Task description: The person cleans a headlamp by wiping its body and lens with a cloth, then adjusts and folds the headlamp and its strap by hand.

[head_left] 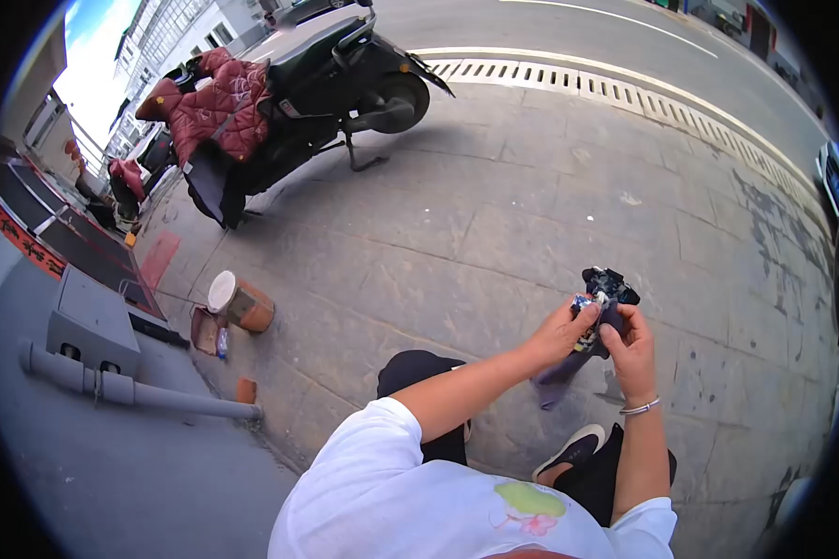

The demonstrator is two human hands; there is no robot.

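Note:
My left hand (pixel 566 333) is closed on a small gadget (pixel 610 283) with a black, angular upper part and blue, white and yellow bits lower down. Its exact kind is too small to tell. My right hand (pixel 630 352), with a bracelet at the wrist, pinches a dark purple cloth (pixel 611 319) against the same gadget. The cloth's loose end hangs below my left hand, over the paving. Both hands meet in front of my knees, and my fingers partly hide the gadget's lower side.
A parked scooter (pixel 322 102) with a red quilted cover (pixel 222 107) stands on the paving ahead. To the left are a bucket (pixel 249 307), a small box (pixel 205 331), a grey pipe (pixel 163 393) along the wall and a grey metal box (pixel 91 321). A slotted drain (pixel 569 79) borders the road.

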